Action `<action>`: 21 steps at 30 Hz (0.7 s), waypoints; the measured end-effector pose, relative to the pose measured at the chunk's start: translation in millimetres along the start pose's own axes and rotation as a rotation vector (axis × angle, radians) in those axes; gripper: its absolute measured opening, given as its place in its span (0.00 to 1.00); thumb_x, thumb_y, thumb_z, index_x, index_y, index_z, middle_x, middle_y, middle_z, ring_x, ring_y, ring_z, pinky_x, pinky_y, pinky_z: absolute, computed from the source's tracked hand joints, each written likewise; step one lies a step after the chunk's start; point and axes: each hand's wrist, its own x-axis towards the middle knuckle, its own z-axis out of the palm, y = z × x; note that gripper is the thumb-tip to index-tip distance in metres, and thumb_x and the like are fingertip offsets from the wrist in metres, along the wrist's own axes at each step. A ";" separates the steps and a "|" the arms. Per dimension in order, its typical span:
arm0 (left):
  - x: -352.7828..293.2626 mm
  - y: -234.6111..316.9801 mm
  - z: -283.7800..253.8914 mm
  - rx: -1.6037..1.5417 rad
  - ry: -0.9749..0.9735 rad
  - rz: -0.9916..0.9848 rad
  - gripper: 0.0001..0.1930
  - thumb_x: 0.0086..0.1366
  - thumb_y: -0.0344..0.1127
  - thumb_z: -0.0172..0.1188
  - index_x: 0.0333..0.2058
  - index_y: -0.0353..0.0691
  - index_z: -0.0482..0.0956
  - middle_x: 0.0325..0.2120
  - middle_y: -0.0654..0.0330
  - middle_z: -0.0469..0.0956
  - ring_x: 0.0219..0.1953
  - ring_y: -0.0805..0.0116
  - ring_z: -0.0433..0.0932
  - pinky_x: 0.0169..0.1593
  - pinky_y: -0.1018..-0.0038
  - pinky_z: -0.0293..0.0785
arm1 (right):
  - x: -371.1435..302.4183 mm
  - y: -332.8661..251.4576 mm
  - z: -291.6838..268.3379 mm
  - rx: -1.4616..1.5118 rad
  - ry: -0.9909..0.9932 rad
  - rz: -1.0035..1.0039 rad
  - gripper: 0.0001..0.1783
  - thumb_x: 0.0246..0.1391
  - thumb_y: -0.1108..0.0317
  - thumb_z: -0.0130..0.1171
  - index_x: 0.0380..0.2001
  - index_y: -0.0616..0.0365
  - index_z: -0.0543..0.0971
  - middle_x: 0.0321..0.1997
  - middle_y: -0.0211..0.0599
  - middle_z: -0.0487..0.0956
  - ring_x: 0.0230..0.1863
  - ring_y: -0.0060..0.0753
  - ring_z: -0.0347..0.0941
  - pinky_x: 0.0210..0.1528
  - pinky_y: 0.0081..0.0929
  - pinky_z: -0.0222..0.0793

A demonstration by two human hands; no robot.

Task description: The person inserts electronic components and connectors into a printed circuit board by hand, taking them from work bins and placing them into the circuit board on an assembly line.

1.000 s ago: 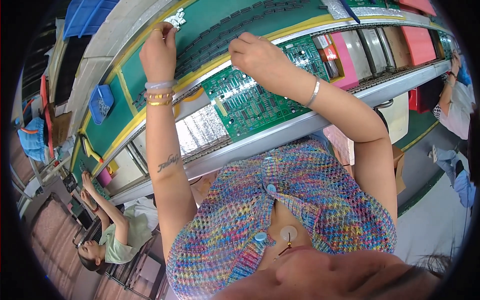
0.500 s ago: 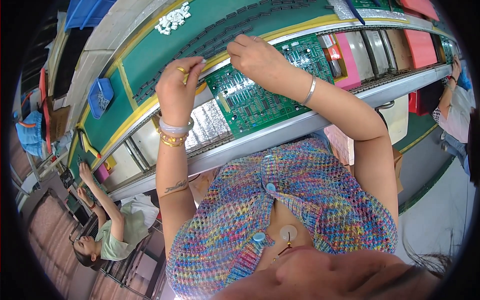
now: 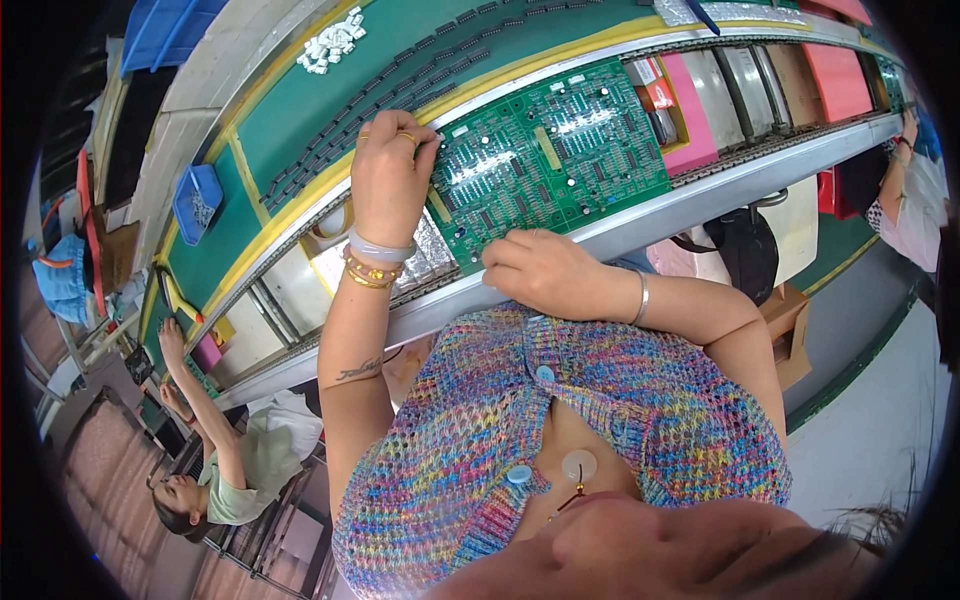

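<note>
A green circuit board [image 3: 520,175] full of small parts lies across the metal rails in front of me. At its left edge is my left hand [image 3: 392,178], thumb and fingers pinched together by the far left corner. Whatever sits between those fingertips is too small or hidden to name. My right hand [image 3: 545,272] rests low at the board's near edge, its fingers curled in. What they hold, if anything, is hidden. Beyond the board, rows of black chips [image 3: 400,85] line the green work surface, with a pile of white connectors [image 3: 332,42] farther off.
A blue bin [image 3: 198,203] of small parts stands at the left. Silvery foil sheet [image 3: 425,250] lies beside the board. The near metal rail [image 3: 620,225] runs along my front. To the right sits a pink box [image 3: 692,110]. Co-workers [image 3: 250,460] sit farther along both sides.
My right hand has come back from over the board to its near edge. My left hand has shifted right, to the board's left edge.
</note>
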 end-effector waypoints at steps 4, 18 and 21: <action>-0.5 0.6 0.7 0.008 -0.009 -0.017 0.06 0.50 0.25 0.67 0.29 0.35 0.82 0.32 0.57 0.76 0.37 0.57 0.74 0.42 0.66 0.71 | -4.0 -4.5 13.5 0.045 -0.104 0.030 0.05 0.45 0.70 0.53 0.26 0.59 0.73 0.36 0.37 0.70 0.35 0.34 0.72 0.34 0.30 0.73; -14.3 3.7 -3.8 0.097 0.063 0.090 0.09 0.51 0.25 0.65 0.33 0.38 0.83 0.32 0.59 0.75 0.35 0.58 0.73 0.40 0.66 0.71 | 20.5 -13.8 52.1 -0.291 -0.156 0.071 0.13 0.44 0.69 0.55 0.36 0.60 0.73 0.43 0.38 0.75 0.26 0.31 0.76 0.25 0.26 0.75; -15.6 10.2 -17.2 0.033 0.170 0.127 0.10 0.51 0.26 0.65 0.35 0.39 0.82 0.33 0.59 0.76 0.34 0.60 0.73 0.40 0.68 0.71 | 13.6 -11.5 38.9 -0.335 -0.152 0.112 0.13 0.44 0.69 0.55 0.36 0.59 0.73 0.42 0.38 0.76 0.27 0.31 0.76 0.26 0.26 0.74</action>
